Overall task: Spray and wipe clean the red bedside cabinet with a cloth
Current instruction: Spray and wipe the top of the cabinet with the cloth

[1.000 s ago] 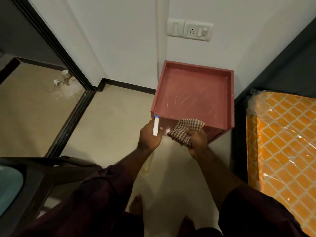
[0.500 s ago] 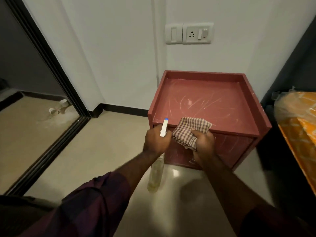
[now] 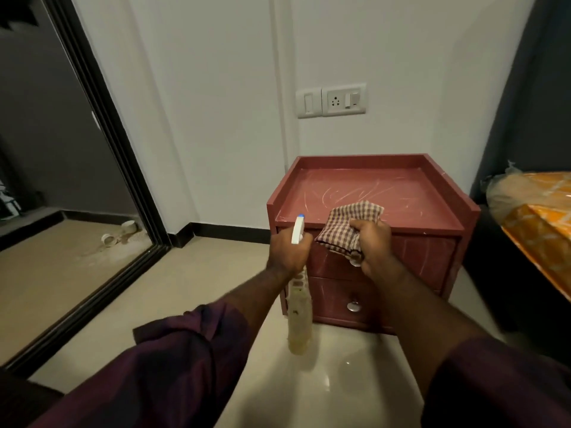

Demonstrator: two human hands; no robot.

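Where the white wall meets the beige tiled floor (image 3: 185, 288), the red wooden bedside cabinet (image 3: 411, 196) is seen standing, and pale streaks are spread across its raised-rim top. A brown-and-white checked cloth (image 3: 349, 225) is held bunched at the front edge of that top, partly laid on the surface and partly hanging over the upper drawer front. It is clamped by the curled fingers of the right hand (image 3: 375, 245). Just beside it, a translucent yellowish spray bottle with a white, blue-tipped head (image 3: 298, 316) is gripped by the left hand (image 3: 289, 253), fingers wrapped round its neck, and the body is hung in front of the drawers. A round silver knob (image 3: 353, 306) is shown on the lower drawer. A white switch-and-socket plate (image 3: 332, 100) is fixed on the wall above, an orange plastic-wrapped mattress (image 3: 537, 230) is caught at the right edge, and a black door frame (image 3: 102, 118) is seen at the left
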